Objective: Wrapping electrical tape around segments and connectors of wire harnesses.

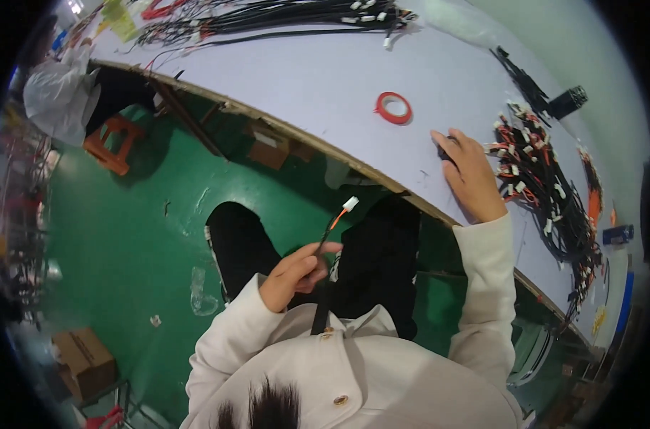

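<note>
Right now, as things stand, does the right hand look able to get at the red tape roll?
Probably yes: the right hand is over the table, close to the red tape roll, and nothing visible stands between them. However, it seems to hold a small dark thing, which might first need releasing.

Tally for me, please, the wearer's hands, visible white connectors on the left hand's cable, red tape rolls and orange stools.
Left hand and right hand: 2
White connector on held cable: 1
Red tape roll: 1
Orange stool: 1
Total: 5
</note>
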Motion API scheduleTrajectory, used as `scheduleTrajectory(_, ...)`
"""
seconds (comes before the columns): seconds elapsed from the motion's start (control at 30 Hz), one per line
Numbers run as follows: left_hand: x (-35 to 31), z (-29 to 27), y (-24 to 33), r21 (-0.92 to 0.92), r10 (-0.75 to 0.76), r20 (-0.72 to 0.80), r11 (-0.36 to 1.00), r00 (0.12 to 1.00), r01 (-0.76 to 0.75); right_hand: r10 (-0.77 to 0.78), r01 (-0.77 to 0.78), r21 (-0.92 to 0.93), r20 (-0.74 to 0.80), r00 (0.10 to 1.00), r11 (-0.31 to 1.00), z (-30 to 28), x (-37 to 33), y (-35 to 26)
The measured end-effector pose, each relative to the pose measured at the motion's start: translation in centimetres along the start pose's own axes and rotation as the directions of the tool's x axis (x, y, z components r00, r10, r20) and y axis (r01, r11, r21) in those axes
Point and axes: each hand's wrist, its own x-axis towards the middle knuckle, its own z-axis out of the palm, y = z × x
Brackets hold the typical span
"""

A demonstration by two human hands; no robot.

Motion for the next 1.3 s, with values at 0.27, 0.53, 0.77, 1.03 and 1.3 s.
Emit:
scheduleTrajectory(0.27, 0.3, 0.3, -0.6, 0.088, 0.150, -0.012, 0.985, 0.989, -0.149, 0.083, -0.078, 0.678, 0.025, 0.996, 0.731, 1.4, -3.4, -6.2)
scheduleTrajectory(0.53, -0.9, 1.3, -0.6, 0.368, 0.085, -0.091, 0.929, 0.992, -0.045, -0.003, -0.572, 0.810, 0.577, 0.817, -0.128, 11.1, -11.0, -11.7)
scheduleTrajectory(0.77, -1.9, 2.4, -1.1, 0.203, 0.110, -0.025, 0.974, 0.994, -0.103, -0.092, -0.769, 0.611, 0.769, 0.633, -0.189, 11.0, -10.2, -12.7)
scheduleTrajectory(1.03, -1.6, 2.5, -1.0, 0.136, 0.007, 0.012, 0.991, 1.000, -0.008, -0.283, -0.750, 0.624, 0.695, 0.661, -0.219, 11.3, -10.4, -12.0)
scheduleTrajectory(1.3, -1.8, 2.1, -0.3, 0.102, -0.008, 0.085, 0.995, 0.996, -0.001, -0.348, -0.653, 0.742, 0.578, 0.738, -0.152, 11.2, -10.5, -11.4)
